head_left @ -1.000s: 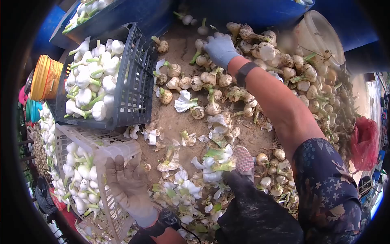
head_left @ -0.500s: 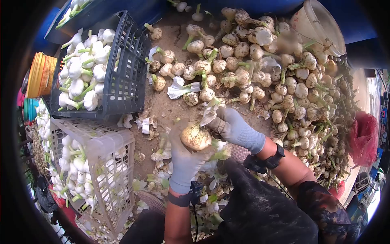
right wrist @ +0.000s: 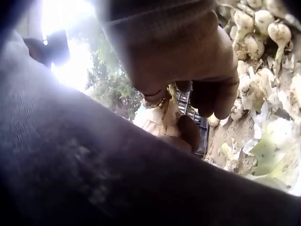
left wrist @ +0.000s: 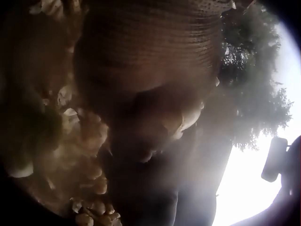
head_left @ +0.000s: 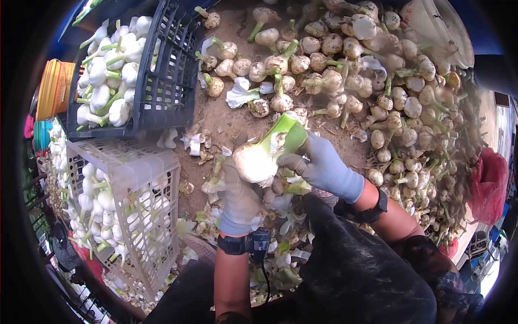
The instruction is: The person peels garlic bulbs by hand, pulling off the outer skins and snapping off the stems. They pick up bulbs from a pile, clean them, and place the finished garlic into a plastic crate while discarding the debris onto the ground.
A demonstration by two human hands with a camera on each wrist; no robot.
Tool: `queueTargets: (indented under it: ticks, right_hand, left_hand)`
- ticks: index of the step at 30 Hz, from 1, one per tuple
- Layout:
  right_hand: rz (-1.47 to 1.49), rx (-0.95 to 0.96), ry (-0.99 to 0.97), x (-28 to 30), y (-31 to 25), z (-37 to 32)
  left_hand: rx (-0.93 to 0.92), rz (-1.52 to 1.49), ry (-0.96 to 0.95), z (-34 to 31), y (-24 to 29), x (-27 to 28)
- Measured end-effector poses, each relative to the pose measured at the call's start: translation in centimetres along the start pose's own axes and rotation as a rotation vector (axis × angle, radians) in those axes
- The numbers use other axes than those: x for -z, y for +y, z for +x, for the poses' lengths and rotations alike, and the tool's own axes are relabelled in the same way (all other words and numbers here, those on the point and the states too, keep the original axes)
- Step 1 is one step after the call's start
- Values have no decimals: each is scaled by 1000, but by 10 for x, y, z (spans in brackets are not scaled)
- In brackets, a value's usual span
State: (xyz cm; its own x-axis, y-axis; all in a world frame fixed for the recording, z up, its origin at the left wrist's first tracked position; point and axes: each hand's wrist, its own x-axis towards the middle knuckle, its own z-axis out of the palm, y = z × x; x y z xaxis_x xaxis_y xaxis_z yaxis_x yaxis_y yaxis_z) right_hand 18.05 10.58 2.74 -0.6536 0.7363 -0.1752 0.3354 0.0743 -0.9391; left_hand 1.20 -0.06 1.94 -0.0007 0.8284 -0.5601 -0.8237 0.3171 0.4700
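Observation:
In the head view my gloved left hand holds a garlic bulb from below, fingers round its base. The bulb is smooth and white, and its thick green stem slants up to the right. My gloved right hand is at the stem's right side, with curled fingers pinching the outer leaf there. In the right wrist view the bent fingers are close around pale garlic skin. The left wrist view is dark and blurred; the glove covers most of the bulb.
Soil-stained garlic lies heaped behind and to the right. A black crate and a white crate, both holding white garlic, stand at left. Peeled skins litter the ground between my legs. A pale bucket lies tipped at the back right.
My right hand came back from the heap, and my left hand moved over from beside the white crate. Both met at a stained bulb, which now shows white with its green stem up.

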Motion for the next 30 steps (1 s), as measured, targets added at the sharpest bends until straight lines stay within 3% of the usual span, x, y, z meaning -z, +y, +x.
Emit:
queueTargets:
  ticks: [1,2,3,5,7,9,11,13,15,16,17,19,21,23,24,25,26,27,29,30]
  right_hand:
    - [4,-5,-2,0,0,1]
    - [257,-137,-79,1,0,3]
    - [510,-271,-156,2,1,5]
    - [544,-360,-225,2,2,8]
    - [478,-353,-185,-2,-7,7]
    - [390,-395,-206,-3,-10,8]
    - [332,-272,-119,-4,-11,7]
    - [366,-312,-191,4,-14,2]
    - [378,-297,-279,-5,-22,-11]
    - [359,-201,-270,-9,-24,-15]
    - [339,-108,-262,-11,-25,-18]
    - [682,-434,-207,-11,-17,-8]
    - [694,-433,-146,-3,-21,1]
    - [643,-365,-151,-17,-17,-2]
    - [498,-326,-274,-20,-21,-5]
    - [346,-285,-395,-22,-24,-7]
    - [318,-88,-350,-27,-19,-8]
    - [313,-92,-352,-25,-17,-8]
    - [125,129,-340,-21,-12,-3]
    - [-111,113,-286,-6,-20,-1]
  left_hand:
    - [-11,38,-71,0,-1,0]
    - [-71,243,-119,-3,0,-2]
    - [-67,242,-118,-2,-1,-2]
    - [-216,699,-2,-2,-2,0]
    - [-199,541,36,-10,3,-7]
    - [39,466,13,-15,9,-6]
    - [-11,453,7,-17,10,-15]
    - [-58,438,6,-16,10,-26]
    - [-224,43,141,-7,17,-39]
    - [-330,691,262,-3,14,-21]
    - [-330,1042,317,-1,19,-14]
    - [-489,516,223,5,19,-17]
    - [-452,492,244,5,20,-25]
    - [-695,863,89,1,6,-33]
    - [-586,578,155,3,4,-37]
    - [-584,571,156,2,8,-35]
    - [-362,455,193,4,17,-31]
    - [-135,338,229,5,21,-27]
    - [-167,310,206,11,21,-24]
    - [-277,348,210,13,20,-22]
